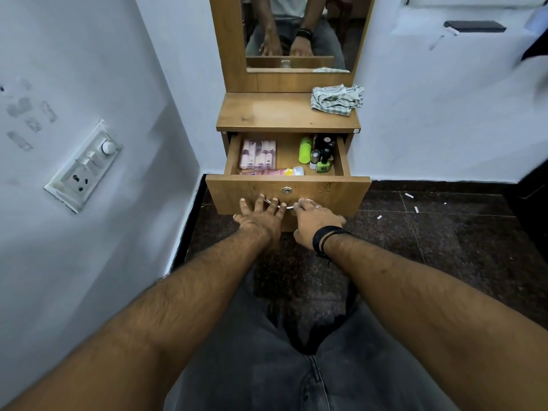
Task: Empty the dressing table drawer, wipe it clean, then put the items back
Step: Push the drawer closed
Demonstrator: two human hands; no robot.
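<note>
The left hand (261, 216) presses spread fingers on the open wooden drawer's front (326, 192). The right hand (314, 222) curls round the curved metal handle (289, 207), mostly hidden.

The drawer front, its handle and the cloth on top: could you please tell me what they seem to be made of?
Drawer front: wood-grain laminate board, probably; satin sheen, printed-looking grain.
Handle: shiny metal, silvery, curved.
Cloth: soft woven fabric, checked, crumpled.

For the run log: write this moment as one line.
drawer: open, items inside | left hand: fingers spread on drawer front at handle | right hand: on handle | cloth: on tabletop, untouched
</note>
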